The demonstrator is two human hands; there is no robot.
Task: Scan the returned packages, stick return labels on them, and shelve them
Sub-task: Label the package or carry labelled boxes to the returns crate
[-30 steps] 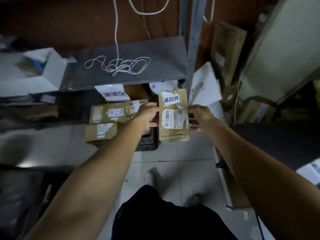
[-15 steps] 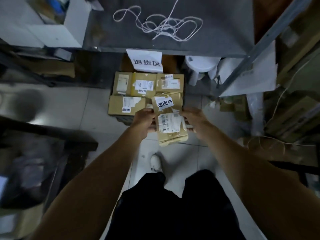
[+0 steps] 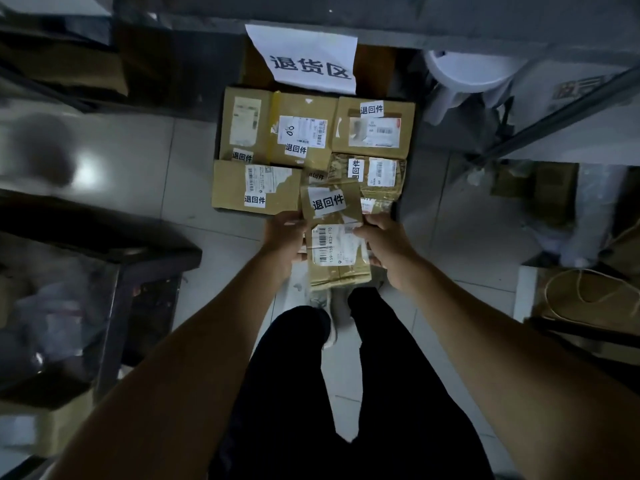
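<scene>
Both hands hold one small box (image 3: 334,233) by its sides: left hand (image 3: 285,237) and right hand (image 3: 382,242) curl around it. Its long way points toward the box pile (image 3: 277,147) just ahead, under the shelf's front edge (image 3: 450,29).

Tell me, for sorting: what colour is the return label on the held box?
White with black characters, on the return label, head view.

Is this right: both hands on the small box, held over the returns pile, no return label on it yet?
Not quite. The head view shows the small box already carries a white return label on its far end, above the barcode slip. The rest holds: left hand and right hand each have a grip on one side, and the box hangs over the near edge of the returns pile.
</scene>
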